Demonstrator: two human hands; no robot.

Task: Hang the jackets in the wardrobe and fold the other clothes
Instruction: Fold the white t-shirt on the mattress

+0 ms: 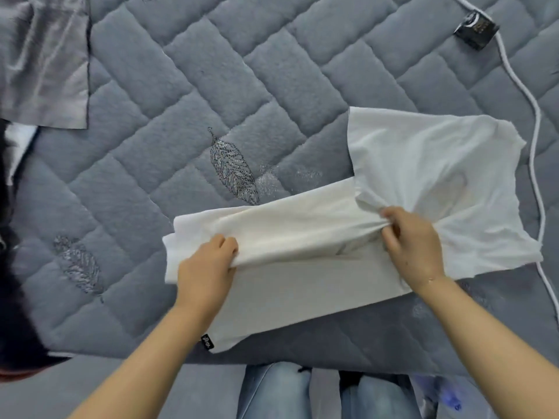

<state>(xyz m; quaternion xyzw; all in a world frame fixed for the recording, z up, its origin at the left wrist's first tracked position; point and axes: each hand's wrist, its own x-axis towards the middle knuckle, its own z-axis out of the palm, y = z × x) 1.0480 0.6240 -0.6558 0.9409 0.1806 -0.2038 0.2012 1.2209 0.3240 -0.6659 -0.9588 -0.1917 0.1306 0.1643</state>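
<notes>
A white T-shirt [317, 267] lies on the grey quilted mattress [181, 86], long axis left to right. The left hand [205, 267] and right hand [414, 246] each pinch its folded edge. A faint print is unreadable.

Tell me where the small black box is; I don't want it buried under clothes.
In the head view the small black box lies at the top right on the grey quilted bed, beside the white cable, beyond the white shirt.
</notes>
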